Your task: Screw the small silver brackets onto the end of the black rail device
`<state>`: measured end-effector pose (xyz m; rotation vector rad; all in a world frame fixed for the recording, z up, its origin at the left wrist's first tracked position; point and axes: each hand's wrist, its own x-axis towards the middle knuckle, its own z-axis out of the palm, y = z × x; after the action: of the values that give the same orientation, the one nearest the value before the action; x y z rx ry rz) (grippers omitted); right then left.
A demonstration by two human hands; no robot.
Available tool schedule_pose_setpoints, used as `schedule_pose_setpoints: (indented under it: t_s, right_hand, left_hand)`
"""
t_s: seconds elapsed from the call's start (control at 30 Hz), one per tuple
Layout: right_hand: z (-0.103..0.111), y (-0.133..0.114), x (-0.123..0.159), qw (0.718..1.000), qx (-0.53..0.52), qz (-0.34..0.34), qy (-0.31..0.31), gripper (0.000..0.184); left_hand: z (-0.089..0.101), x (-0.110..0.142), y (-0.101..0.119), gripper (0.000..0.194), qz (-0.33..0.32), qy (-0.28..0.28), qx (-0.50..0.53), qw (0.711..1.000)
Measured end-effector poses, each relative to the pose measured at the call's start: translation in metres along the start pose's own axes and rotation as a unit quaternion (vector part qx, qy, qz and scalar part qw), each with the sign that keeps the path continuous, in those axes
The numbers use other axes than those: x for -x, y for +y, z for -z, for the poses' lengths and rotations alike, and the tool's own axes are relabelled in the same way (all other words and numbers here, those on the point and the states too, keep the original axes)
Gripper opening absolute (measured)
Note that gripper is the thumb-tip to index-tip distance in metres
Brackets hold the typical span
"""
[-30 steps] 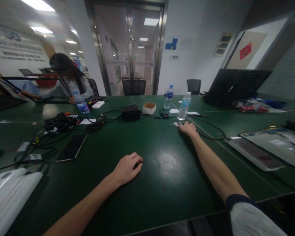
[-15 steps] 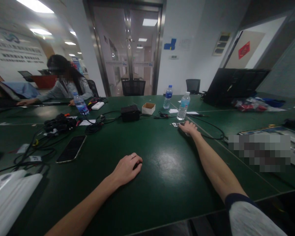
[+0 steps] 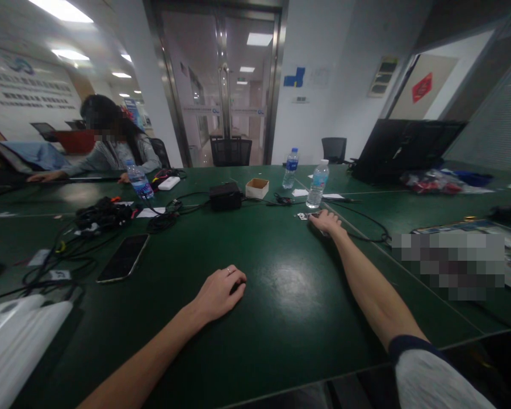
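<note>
My left hand (image 3: 220, 292) rests on the green table (image 3: 281, 318) near the front, a ring on one finger, its fingers curled under with nothing visible in them. My right arm stretches far across the table. My right hand (image 3: 326, 221) lies palm down with its fingers bent together at some small pale pieces (image 3: 303, 216). What the fingertips grip is too small to make out. A clear water bottle (image 3: 317, 183) stands just beyond that hand, and a black cable (image 3: 368, 224) loops beside it.
A phone (image 3: 123, 257) lies face up at the left near tangled black cables (image 3: 104, 214). A black box (image 3: 225, 196), a small cardboard box (image 3: 258, 187) and a second bottle (image 3: 292, 168) stand mid-table. An open laptop (image 3: 404, 149) is at the right. Another person (image 3: 111, 145) sits at the far left.
My right hand has shifted very slightly by the small pieces. My left hand has not moved. The view has tilted a little.
</note>
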<state>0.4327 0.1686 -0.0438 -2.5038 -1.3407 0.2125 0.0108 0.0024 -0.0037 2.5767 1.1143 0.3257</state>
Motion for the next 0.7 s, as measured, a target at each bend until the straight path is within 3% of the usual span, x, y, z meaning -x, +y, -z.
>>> schedule_pose_setpoints:
  t_s: [0.7]
  right_hand:
    - [0.0014, -0.0004, 0.0040, 1.000, -0.007, 0.000, 0.007, 0.081]
  left_hand:
    - [0.0000, 0.0003, -0.0009, 0.024, 0.009, -0.015, 0.000, 1.000]
